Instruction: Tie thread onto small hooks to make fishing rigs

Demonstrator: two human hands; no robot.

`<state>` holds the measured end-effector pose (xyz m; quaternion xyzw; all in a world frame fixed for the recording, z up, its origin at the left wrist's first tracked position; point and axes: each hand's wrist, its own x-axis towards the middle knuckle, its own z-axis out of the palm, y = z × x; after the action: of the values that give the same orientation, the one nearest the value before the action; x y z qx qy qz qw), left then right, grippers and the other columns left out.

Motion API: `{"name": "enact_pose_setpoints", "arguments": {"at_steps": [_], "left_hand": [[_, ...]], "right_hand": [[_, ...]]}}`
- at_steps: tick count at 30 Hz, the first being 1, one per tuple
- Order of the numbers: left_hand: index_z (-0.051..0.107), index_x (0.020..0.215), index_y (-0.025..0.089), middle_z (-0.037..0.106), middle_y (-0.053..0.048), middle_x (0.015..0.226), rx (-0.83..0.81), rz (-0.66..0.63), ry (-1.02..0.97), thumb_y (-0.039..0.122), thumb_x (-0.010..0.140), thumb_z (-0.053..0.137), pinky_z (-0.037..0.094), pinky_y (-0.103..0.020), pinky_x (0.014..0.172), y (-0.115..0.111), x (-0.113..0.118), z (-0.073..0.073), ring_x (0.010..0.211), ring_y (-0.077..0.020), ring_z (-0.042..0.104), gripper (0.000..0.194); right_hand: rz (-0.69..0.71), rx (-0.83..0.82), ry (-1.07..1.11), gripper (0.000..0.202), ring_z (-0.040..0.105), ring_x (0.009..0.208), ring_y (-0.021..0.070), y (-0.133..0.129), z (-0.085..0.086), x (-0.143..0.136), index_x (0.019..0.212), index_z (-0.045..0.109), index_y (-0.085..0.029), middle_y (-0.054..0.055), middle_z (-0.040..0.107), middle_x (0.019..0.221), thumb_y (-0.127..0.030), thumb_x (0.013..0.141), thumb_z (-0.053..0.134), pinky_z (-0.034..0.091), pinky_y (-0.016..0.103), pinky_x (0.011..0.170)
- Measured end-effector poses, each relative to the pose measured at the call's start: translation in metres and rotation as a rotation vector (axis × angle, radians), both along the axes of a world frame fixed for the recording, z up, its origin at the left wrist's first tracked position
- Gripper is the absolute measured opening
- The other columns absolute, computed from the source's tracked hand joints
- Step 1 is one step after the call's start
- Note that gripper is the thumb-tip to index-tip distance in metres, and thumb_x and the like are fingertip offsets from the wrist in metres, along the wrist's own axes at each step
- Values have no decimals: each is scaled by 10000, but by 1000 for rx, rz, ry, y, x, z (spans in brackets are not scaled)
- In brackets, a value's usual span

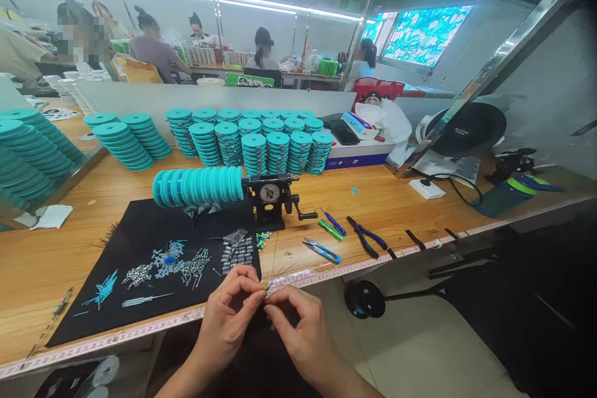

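My left hand (233, 305) is closed in a pinch at the bench's front edge, on something too small to make out. Close beside it, my right hand (301, 317) is pinched too, its fingertips almost touching the left ones. Thin dark strands (280, 270) rise from between the fingertips. Left of the hands lies a black mat (153, 224) with grey cylindrical weights (237, 255), metal pins (196, 266), small clear pieces (163, 261), silvery bits (138, 275), blue slivers (103, 289) and a clear-handled screwdriver (140, 301). Small coloured beads (263, 239) lie by the mat's edge.
Behind the mat stands a black hand-cranked winder (270, 196) carrying turquoise foam spools (198, 186). Stacked spools (254, 155) line the back. Blue snips (321, 250), pliers (367, 237) and a green tube (331, 230) lie right. A tape measure (140, 328) runs along the front edge.
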<state>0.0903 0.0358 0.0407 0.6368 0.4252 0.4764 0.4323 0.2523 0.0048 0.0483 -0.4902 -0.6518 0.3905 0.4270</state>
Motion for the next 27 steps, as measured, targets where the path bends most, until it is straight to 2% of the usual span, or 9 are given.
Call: {"name": "enact_pose_setpoints", "arguments": {"at_steps": [3,6,8,11,14,18,22,24,27], "left_hand": [[634,785,194,546,-32,871,98,-1,79,200,894,592,483,-276,723,2,-3,0,815,-167,571,118],[623,824,198,542,-25,876,274,-4,231,126,894,584,498,-268,714,6,-8,-1,797,-151,581,108],[611,882,191,549,-27,879,439,-15,352,58,892,566,511,-263,717,11,-13,-2,796,-145,586,141],[582,1055,164,598,-60,922,692,-97,526,-1,900,515,537,-292,763,18,-23,-3,861,-171,601,236],[533,1212,143,631,-99,1010,806,-187,601,-16,904,486,543,-336,817,21,-26,-5,914,-197,607,350],[590,1037,169,594,-59,930,692,-66,470,-6,896,518,534,-290,787,15,-16,-3,869,-167,606,235],[622,831,195,534,-39,893,297,75,271,125,902,568,498,-282,722,4,-8,1,830,-168,573,113],[630,785,199,526,-36,882,115,86,135,199,905,579,475,-276,704,0,-7,0,814,-169,552,130],[642,753,189,516,-34,855,-38,64,-47,277,896,599,452,-271,719,-2,-6,-5,802,-169,521,173]], "right_hand": [[-64,436,-252,162,612,804,197,2,4,3,944,671,-192,79,669,896,-121,932,526,488,310,719],[-16,571,-378,175,612,848,208,16,12,8,944,664,-184,105,683,996,-114,942,503,478,326,756],[53,484,-382,182,620,794,193,31,18,9,912,658,-179,79,698,900,-151,963,485,463,307,735],[164,198,-333,153,618,690,153,60,23,8,885,676,-190,13,689,749,-211,953,540,433,251,658],[304,-31,-299,98,591,564,118,88,25,5,797,708,-191,-33,656,618,-212,868,645,388,203,527],[306,-45,-305,77,557,527,113,97,29,1,698,701,-184,-46,623,560,-186,773,718,353,203,495],[-67,199,-212,96,548,637,129,64,39,3,792,659,-187,3,676,761,-227,875,633,393,249,623],[-214,265,-127,158,494,562,120,42,39,7,758,639,-190,-4,647,703,-257,897,605,382,252,571],[-214,63,-34,136,467,474,107,18,28,10,768,657,-190,-15,624,638,-278,869,635,365,239,476]]}}
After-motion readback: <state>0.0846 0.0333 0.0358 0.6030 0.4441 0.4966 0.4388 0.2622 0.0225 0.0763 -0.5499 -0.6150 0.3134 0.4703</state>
